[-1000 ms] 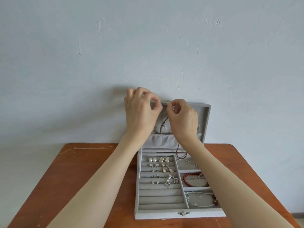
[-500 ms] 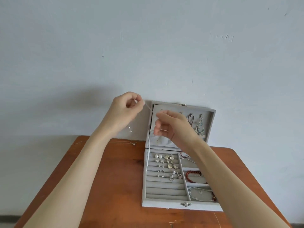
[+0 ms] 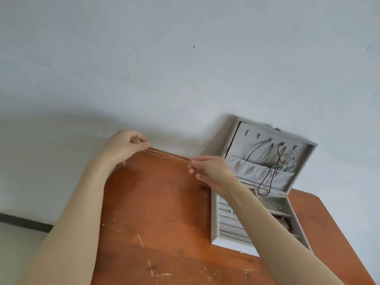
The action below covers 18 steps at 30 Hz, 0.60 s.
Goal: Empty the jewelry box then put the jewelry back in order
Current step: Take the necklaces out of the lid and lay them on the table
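Left hand: the left hand [image 3: 126, 146] is curled, thumb and fingertips pinching one end of a thin gold chain [image 3: 167, 156] above the far left edge of the table [image 3: 164, 212].
Right hand: the right hand [image 3: 209, 169] pinches the other end between thumb and forefinger, its remaining fingers loosely fanned below.
Chain: it is stretched between the 2 hands in several fine strands, just over the tabletop and well left of the box; I cannot tell whether it touches the wood. A small bright bit by the left wrist may be its pendant, too small to be sure.
Jewelry box: the grey jewelry box [image 3: 216, 223] sits open at the right side of the table, its lid [image 3: 304, 161] upright against the wall.
In the lid: a dark beaded necklace [image 3: 269, 177], thin cords and a pale blue-green piece hang from the hooks above the pocket.
In the tray: the right forearm hides much of it; a reddish item shows in a right-hand compartment.
Progress: by my judgement, emptying is at an early stage. 1 chain is out; the lid pieces and tray contents remain, and the orderly refill has not begun.
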Each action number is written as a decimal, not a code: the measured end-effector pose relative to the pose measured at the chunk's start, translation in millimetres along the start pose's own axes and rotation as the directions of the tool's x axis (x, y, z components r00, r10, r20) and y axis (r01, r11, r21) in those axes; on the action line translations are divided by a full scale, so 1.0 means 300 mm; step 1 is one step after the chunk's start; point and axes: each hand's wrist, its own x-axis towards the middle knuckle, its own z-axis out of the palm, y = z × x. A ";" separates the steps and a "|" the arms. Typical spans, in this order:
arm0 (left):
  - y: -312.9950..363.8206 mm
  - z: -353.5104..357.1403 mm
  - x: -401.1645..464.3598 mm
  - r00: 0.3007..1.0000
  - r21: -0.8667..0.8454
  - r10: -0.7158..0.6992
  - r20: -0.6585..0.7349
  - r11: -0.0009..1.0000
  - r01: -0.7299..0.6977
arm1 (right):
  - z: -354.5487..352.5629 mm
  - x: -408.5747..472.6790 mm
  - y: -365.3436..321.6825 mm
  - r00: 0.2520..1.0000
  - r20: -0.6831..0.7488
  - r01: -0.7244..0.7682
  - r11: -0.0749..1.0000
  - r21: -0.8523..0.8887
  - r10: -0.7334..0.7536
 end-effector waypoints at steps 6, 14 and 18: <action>-0.117 -0.018 0.032 0.998 0.006 -0.039 0.054 0.999 0.038 | 0.053 0.062 0.055 0.983 -0.151 -0.102 0.994 0.025 0.104; -0.179 -0.041 0.067 0.995 0.018 -0.099 0.016 0.995 0.099 | 0.076 0.101 0.091 0.944 -0.327 -0.099 0.981 -0.166 0.040; -0.167 -0.030 0.065 0.995 0.016 -0.099 0.015 0.995 0.099 | 0.075 0.108 0.097 0.917 -0.397 -0.096 0.939 -0.331 -0.046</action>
